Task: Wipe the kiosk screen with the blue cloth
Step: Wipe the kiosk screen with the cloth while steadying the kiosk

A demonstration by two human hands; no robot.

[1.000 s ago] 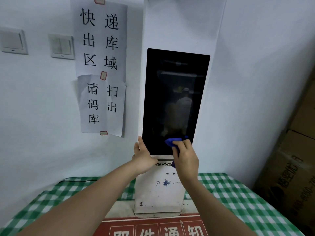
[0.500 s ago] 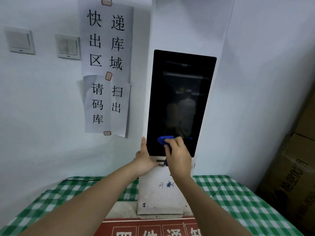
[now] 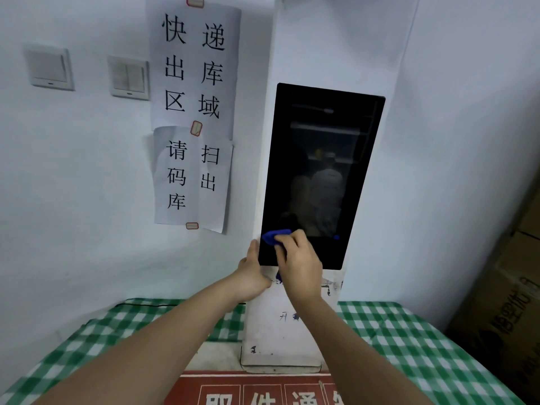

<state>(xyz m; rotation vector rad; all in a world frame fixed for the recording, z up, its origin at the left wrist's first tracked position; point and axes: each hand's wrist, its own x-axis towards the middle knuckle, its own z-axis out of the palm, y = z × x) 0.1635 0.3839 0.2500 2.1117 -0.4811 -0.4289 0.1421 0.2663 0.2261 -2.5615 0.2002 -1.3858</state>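
Wiping low on the kiosk screen (image 3: 321, 159): your right hand (image 3: 301, 264) presses the blue cloth (image 3: 273, 237), left hand (image 3: 252, 273) braces the edge; sweep upward next.

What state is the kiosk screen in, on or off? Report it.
Off, apparently: the kiosk screen is black, showing only room reflections.

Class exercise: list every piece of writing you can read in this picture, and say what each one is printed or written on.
"快递出库区域": upper paper sheet on the wall.
"请扫码出库": lower paper sheet.
"取件通" and a cut-off fourth character: red sign at the bottom edge.
Sideways print on the cardboard box: too blurred to read.
Handwritten marks on the kiosk base: unreadable.
Maker's label under the kiosk screen: hidden by the hands.
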